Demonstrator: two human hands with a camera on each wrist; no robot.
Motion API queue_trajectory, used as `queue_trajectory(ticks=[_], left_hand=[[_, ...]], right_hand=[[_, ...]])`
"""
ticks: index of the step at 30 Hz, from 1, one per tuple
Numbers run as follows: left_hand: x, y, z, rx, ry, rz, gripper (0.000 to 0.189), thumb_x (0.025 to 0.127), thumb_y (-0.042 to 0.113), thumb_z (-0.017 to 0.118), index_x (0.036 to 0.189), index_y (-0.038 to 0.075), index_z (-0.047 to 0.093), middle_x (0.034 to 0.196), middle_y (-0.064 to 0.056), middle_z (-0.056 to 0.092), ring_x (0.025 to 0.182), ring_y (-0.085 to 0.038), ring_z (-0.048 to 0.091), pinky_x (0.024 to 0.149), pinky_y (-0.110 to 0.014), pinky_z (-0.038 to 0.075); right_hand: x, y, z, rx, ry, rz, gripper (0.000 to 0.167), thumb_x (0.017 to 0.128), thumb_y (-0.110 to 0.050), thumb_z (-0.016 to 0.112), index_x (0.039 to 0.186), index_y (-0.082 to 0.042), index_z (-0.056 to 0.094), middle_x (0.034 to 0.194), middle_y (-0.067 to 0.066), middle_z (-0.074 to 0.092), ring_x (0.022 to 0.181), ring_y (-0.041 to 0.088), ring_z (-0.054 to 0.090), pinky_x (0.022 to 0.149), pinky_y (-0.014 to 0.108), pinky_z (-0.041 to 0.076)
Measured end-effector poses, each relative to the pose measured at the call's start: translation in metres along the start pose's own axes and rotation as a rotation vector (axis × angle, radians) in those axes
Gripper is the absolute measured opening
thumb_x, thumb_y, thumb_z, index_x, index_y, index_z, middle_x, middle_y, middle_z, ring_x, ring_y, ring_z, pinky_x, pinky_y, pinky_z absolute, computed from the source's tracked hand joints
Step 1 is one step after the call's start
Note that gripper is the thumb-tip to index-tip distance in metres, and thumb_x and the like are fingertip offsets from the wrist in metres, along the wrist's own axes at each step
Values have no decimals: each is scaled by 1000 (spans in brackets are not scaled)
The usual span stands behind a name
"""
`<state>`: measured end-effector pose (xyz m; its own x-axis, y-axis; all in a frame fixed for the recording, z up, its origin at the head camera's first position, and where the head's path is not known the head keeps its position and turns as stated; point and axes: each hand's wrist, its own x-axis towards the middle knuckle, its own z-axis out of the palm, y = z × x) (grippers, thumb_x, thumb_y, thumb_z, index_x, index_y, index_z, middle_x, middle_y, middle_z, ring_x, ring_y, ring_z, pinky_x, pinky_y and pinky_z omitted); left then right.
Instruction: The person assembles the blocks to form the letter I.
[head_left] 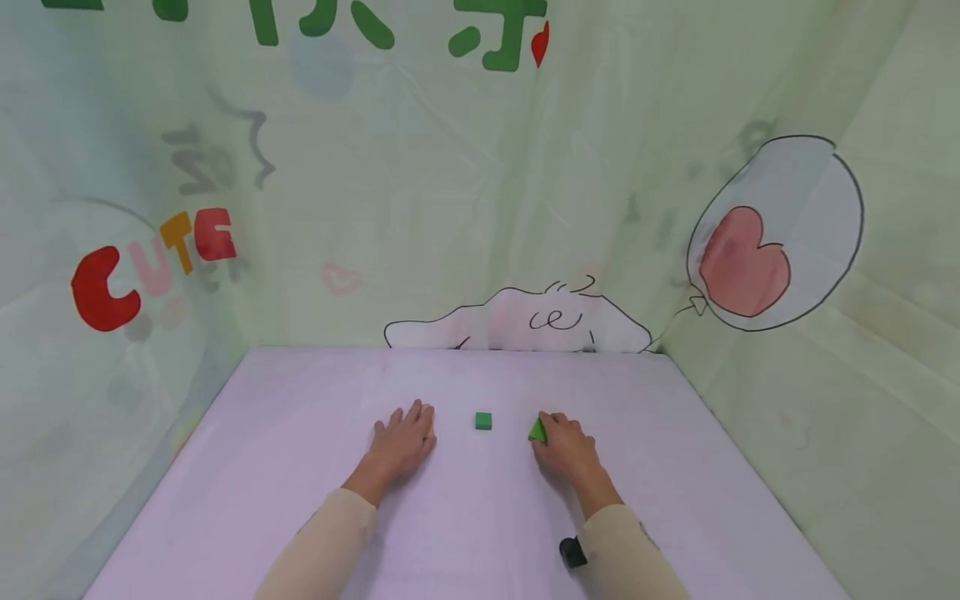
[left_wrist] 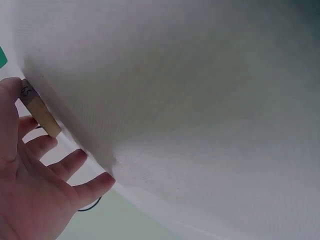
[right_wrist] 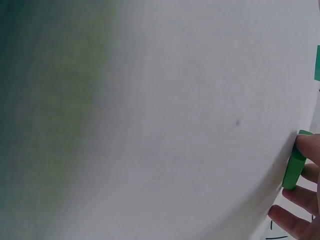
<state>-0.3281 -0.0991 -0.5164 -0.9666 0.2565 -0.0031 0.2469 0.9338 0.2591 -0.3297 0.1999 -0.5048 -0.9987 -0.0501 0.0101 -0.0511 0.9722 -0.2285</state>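
Between my two hands, a small green cube [head_left: 483,421] rests on the pale table, touched by neither. My left hand [head_left: 403,443] is to its left, fingers spread. The left wrist view shows its thumb and fingers pinching a small plain wooden block [left_wrist: 44,117] with dark marks near one end; from the head view this block is mostly hidden. On the cube's right, my right hand [head_left: 567,448] grips a bright green triangular block [head_left: 536,431] at the tabletop, its fingers covering part of it. That block [right_wrist: 295,167] also appears edge-on in the right wrist view.
The light lilac tabletop [head_left: 465,533] meets a hanging printed cloth [head_left: 450,183] at the back, with more cloth along both sides. A small black object [head_left: 573,552] sits at the right sleeve's cuff.
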Motion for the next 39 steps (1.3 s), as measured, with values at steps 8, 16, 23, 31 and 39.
queue_trajectory(ticks=[8, 16, 23, 31, 39], left_hand=[[0, -3, 3, 25, 27, 19, 53, 110, 36, 45, 158, 13, 41, 166, -13, 37, 148, -45, 38, 110, -71, 34], [1, -2, 4, 58, 26, 20, 51, 111, 37, 44, 158, 18, 43, 166, -11, 36, 146, -43, 40, 108, -70, 37], [0, 0, 1, 79, 28, 19, 49, 110, 37, 45, 156, 19, 46, 165, -12, 38, 144, -43, 42, 106, -70, 39], [0, 1, 0, 64, 18, 20, 49, 110, 35, 45, 156, 18, 46, 166, -13, 36, 146, -45, 40, 108, -71, 36], [-1, 2, -3, 46, -4, 9, 50, 111, 36, 43, 158, 18, 44, 168, -13, 34, 148, -46, 37, 110, -71, 34]], right_hand=[[0, -3, -2, 1, -15, 14, 56, 100, -24, 65, 150, -3, 50, 148, 24, 53, 130, 44, 54, 99, 67, 48], [-1, -1, -1, -9, -19, -4, 56, 100, -23, 66, 149, -3, 50, 147, 25, 53, 128, 45, 54, 97, 67, 49], [2, 2, 1, 1, -22, -4, 57, 100, -24, 67, 151, -4, 49, 147, 24, 52, 128, 43, 54, 98, 66, 49], [1, 4, 5, 12, -5, -13, 58, 100, -25, 67, 151, -4, 49, 147, 23, 51, 128, 42, 54, 99, 65, 49], [-4, 2, 4, 47, -3, -42, 58, 101, -24, 66, 152, -4, 48, 148, 23, 51, 131, 42, 53, 101, 64, 49]])
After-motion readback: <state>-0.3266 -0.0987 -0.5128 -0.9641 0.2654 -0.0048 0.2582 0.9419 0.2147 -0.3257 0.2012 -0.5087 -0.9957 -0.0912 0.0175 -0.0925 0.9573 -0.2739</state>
